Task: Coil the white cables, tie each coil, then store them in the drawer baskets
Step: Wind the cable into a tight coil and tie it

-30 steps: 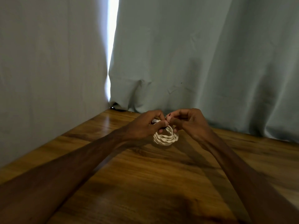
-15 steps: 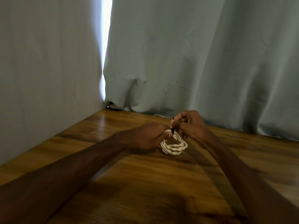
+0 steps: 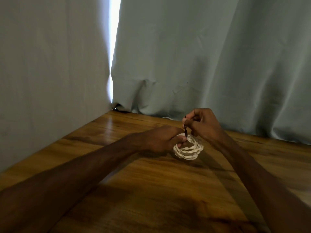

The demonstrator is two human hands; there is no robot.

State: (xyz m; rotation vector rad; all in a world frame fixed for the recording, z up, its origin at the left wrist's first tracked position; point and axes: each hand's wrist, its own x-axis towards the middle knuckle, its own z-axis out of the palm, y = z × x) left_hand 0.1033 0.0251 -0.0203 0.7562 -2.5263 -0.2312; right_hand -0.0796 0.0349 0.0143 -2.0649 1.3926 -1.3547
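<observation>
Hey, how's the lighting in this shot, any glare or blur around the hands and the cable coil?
Head view, light: dim, with a blown-out daylight strip between the curtains and a soft sheen on the wooden table. Head view, sharpness: left hand, right hand, white cable coil and dark tie fairly crisp; near forearms dark and smeared.

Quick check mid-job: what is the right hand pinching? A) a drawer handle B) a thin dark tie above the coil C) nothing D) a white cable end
B: the right hand pinches a thin dark tie running down to the white coil, which the left hand grips.
</observation>
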